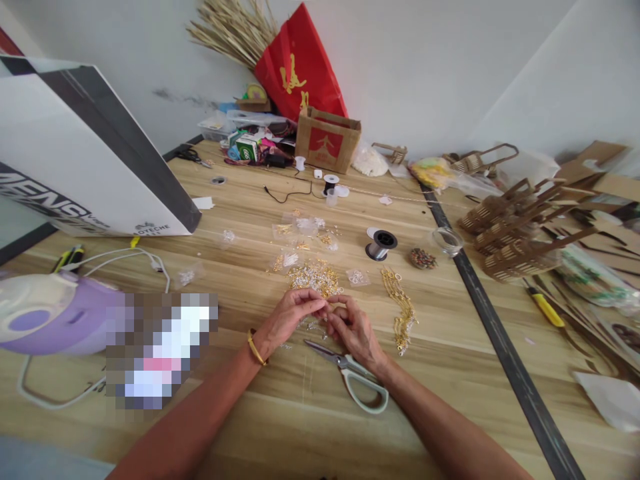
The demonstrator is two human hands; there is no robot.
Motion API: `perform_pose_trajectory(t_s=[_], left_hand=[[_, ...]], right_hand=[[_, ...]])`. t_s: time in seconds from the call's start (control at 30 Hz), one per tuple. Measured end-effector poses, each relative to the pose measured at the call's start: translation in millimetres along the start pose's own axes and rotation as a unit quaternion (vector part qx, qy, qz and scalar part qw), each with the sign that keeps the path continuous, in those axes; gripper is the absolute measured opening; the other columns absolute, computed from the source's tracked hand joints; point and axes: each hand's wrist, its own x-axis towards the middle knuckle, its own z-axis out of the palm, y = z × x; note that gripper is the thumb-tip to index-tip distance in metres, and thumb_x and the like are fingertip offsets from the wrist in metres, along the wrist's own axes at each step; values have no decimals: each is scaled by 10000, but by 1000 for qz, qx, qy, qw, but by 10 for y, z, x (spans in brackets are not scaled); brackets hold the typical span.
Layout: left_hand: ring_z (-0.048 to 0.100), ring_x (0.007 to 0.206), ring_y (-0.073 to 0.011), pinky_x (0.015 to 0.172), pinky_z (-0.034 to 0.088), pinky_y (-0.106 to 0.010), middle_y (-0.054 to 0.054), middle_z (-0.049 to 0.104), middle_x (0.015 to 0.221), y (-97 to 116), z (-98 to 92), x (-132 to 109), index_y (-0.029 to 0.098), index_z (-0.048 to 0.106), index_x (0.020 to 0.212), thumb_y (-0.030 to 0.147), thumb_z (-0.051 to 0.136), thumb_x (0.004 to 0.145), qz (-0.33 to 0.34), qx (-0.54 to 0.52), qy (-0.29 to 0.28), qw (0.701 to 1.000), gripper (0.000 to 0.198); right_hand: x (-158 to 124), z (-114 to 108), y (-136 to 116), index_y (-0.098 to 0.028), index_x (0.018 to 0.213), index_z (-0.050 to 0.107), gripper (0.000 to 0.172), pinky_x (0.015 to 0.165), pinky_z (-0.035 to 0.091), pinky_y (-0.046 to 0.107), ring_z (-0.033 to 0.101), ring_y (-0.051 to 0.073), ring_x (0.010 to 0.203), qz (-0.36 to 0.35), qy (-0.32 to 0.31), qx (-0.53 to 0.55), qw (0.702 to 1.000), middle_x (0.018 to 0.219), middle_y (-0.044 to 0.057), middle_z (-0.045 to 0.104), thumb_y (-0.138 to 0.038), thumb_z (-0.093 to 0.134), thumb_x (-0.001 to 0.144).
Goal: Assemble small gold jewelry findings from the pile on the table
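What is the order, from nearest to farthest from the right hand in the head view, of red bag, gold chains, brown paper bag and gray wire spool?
1. Gold chains, just right of the right hand.
2. Gray wire spool, forward, slightly right.
3. Brown paper bag, far forward, slightly left.
4. Red bag, behind the paper bag.

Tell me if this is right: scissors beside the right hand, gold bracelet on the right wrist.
Not quite: the head view shows the gold bracelet on the left wrist. The scissors do lie beside the right hand.
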Motion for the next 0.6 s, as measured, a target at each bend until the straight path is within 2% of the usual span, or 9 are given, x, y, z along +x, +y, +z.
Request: perform_pose_trajectory(t_s=[0.2,0.4,0.6], left_hand=[[590,668,-141,682,453,-271,-33,647,658,13,12,1,125,657,701,330,734,683,3,-13,4,1000,219],[597,683,-143,705,460,-277,-35,656,672,14,31,-4,121,662,704,320,736,680,1,-22,9,1000,213],[609,686,-131,721,470,-272,-29,669,689,-4,46,-2,120,664,703,291,766,652,-16,-71,6,997,205]], right_hand=[[3,1,13,-180,1087,457,274,470,405,200,486,98,472,5,9,11,1000,584,-54,544,-385,484,907],[4,-3,-39,-172,906,537,258,445,376,194,466,89,462,17,17,21,999,576,-38,542,-427,507,885],[12,1,-91,-170,865,547,245,428,344,193,450,87,446,24,28,24,999,543,-46,526,-413,518,871]])
